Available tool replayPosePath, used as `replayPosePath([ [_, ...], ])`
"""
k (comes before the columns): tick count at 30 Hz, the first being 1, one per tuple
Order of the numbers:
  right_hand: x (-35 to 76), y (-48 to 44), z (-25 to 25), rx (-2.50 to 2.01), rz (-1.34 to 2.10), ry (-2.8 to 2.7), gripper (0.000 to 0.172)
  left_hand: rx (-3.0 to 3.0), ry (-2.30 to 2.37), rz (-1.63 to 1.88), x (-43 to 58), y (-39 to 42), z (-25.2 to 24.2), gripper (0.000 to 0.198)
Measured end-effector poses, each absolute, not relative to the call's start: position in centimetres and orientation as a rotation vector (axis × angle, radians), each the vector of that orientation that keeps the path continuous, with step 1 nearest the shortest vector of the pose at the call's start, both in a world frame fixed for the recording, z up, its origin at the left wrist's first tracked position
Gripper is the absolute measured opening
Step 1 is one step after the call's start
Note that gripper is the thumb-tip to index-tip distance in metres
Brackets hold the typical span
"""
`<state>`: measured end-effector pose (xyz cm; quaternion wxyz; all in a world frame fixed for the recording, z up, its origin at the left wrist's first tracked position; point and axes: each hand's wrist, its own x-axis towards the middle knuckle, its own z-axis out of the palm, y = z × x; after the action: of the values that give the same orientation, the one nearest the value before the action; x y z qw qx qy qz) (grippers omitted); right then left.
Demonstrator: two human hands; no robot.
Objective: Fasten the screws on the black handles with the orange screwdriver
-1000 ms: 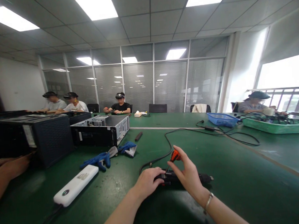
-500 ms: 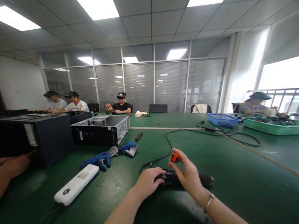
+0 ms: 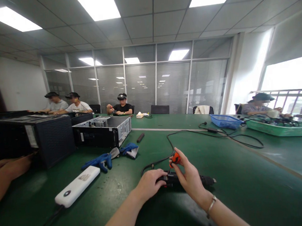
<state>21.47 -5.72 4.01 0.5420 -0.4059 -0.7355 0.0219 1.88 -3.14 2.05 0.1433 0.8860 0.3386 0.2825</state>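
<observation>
Our left hand (image 3: 151,185) curls closed over a black corded power tool (image 3: 188,180), hiding part of its body. Our right hand (image 3: 188,175) pinches a small orange-handled screwdriver (image 3: 175,158) between thumb and fingers, which cover part of the handle; its thin shaft is hard to make out against the tool. A black cable (image 3: 170,144) loops across the green workbench (image 3: 250,195). Blue gloves (image 3: 100,161) and a white oblong device (image 3: 77,185) lie to our left, and a co-worker's hand (image 3: 15,167) comes in, cut off by the left edge.

Bright ceiling panels (image 3: 97,5), window (image 3: 288,77) glaring right; edges bowed, fisheye.
</observation>
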Motion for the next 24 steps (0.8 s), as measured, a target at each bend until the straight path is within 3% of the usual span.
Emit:
replayPosePath([
  [13, 21.4, -5.9, 4.1, -0.982, -0.014, -1.757, 0.05, 2.425, 1.135, 0.734, 1.2, -3.1, 2.8, 0.036],
  [24, 21.6, -5.4, 3.9, -1.033, -0.139, -1.765, 0.055, 2.299, 1.209, 0.69, -0.7, -1.7, 2.8, 0.027],
])
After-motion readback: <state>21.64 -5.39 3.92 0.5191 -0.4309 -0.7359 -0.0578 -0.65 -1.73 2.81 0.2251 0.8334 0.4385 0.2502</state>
